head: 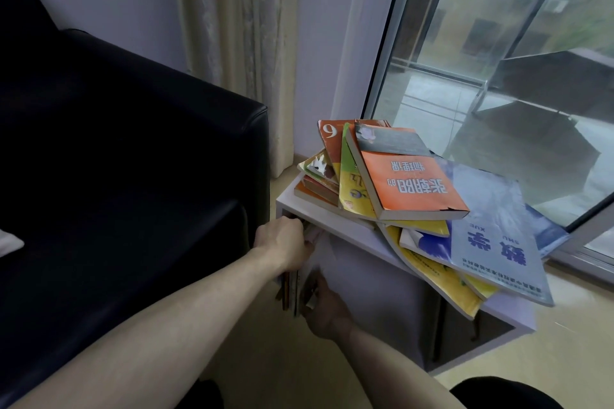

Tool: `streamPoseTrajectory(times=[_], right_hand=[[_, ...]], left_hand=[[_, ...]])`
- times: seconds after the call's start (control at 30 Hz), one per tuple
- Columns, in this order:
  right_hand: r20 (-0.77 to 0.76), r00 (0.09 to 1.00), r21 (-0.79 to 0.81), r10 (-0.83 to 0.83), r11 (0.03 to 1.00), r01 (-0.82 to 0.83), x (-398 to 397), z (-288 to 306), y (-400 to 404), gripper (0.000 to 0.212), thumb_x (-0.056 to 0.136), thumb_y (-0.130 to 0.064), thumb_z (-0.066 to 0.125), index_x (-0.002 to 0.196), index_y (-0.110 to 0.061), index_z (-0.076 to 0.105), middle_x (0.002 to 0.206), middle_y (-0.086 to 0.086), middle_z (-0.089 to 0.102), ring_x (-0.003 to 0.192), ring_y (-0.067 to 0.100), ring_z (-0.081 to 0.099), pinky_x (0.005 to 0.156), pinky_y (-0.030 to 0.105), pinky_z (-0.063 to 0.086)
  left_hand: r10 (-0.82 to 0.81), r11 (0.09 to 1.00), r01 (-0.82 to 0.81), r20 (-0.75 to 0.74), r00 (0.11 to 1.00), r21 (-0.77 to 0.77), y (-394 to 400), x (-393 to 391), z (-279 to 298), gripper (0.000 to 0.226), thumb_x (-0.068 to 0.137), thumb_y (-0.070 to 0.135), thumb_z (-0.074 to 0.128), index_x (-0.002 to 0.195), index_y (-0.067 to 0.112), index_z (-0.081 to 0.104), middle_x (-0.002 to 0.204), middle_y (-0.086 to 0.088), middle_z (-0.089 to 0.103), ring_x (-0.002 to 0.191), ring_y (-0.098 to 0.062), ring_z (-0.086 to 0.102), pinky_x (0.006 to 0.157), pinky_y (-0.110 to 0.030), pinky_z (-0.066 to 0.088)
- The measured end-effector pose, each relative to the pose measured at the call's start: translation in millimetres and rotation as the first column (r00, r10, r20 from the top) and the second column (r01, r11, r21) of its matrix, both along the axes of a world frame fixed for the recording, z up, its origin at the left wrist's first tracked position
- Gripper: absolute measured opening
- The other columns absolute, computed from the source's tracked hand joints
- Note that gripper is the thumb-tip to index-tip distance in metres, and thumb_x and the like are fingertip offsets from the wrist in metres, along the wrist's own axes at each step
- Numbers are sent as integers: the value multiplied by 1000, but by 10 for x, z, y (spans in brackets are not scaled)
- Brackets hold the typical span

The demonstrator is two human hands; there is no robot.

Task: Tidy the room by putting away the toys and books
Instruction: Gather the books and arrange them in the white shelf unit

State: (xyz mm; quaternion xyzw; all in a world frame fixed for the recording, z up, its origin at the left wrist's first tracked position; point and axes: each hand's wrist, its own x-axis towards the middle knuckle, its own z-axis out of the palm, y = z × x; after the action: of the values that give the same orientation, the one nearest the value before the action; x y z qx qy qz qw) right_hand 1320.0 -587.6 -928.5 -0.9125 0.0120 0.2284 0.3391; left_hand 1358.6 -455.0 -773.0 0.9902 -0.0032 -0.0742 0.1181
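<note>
You are crouched in a corner between a dark sofa [126,149] and a tall window [498,60], facing a low white shelf unit [382,276] standing on the floor. A loose pile of books [408,196] is heaped on its top, several sliding over the right-hand edge, so it looks set down there only to be sorted.

Your left hand [285,242] is at the mouth of the left compartment with its fingers curled over the tops of a few upright books [292,289], probably steadying them. Your right hand [327,305] holds the same bundle lower down, likely to push it square into the compartment.

The fingertips of both hands are hidden behind the books or blurred, so how firmly they grip cannot be told. The inside of the compartment is in shadow, and no toys are in sight.
</note>
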Motion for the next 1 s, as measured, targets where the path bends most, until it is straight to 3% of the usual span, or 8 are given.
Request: streamPoseTrajectory(times=[0.23,0.33,0.43,0.53,0.63,0.7,0.8,1.0], right_hand=[[-10,1000,-73,27,997,-28,-49,109,-43,79,101,-29,58,162,-30,7,148,9,52,126,26,57,99,32,49],[-14,1000,-64,21,998,-22,-77,124,-42,97,100,-29,63,161,-34,-11,159,3,40,135,23,51,93,24,47],[16,997,-127,76,989,-74,-154,253,3,102,98,-32,64,161,-28,-16,165,3,30,141,25,45,105,32,48],[33,981,-244,189,954,-176,-233,458,22,96,102,-34,55,160,-18,-19,165,9,27,138,28,47,105,36,48],[-7,961,-339,278,903,-264,-278,733,-18,84,101,-29,55,162,-17,-2,156,13,41,132,31,52,105,39,49],[4,957,-356,289,895,-269,-292,951,-90,78,98,-28,60,161,-22,13,147,8,51,122,27,59,96,36,54],[24,960,-332,278,908,-254,-390,1292,-281,62,95,-29,66,151,-27,38,139,1,56,121,21,59,95,31,53],[-18,947,-355,319,884,-305,-540,1715,-573,63,94,-31,68,151,-31,40,140,-4,56,123,16,57,101,31,50]], left_hand=[[8,1000,-8,-14,1000,11,21,14,19,25,94,47,60,99,23,67,85,1,65,75,-18,65,73,-38,61],[3,1000,-2,-41,999,29,45,-1,44,31,92,52,58,96,23,67,86,0,66,77,-20,66,75,-39,61],[-1,999,2,-33,999,50,69,-28,83,35,91,57,57,96,24,66,86,0,65,76,-20,64,67,-34,55],[13,998,-11,-39,999,65,116,-58,145,33,90,56,60,94,23,64,84,1,65,73,-18,63,61,-32,49],[35,997,-33,-15,999,70,170,-93,185,31,91,54,63,93,23,63,82,1,65,71,-16,64,59,-31,49],[45,997,-46,12,999,65,203,-114,202,29,90,52,65,93,23,63,81,2,65,70,-16,64,59,-30,50],[41,998,-44,53,998,55,200,-173,225,25,88,48,68,96,25,62,83,3,63,71,-15,63,64,-32,56],[-20,999,23,108,994,-26,66,-268,224,24,94,50,61,94,27,65,89,2,66,78,-18,65,66,-34,56]])
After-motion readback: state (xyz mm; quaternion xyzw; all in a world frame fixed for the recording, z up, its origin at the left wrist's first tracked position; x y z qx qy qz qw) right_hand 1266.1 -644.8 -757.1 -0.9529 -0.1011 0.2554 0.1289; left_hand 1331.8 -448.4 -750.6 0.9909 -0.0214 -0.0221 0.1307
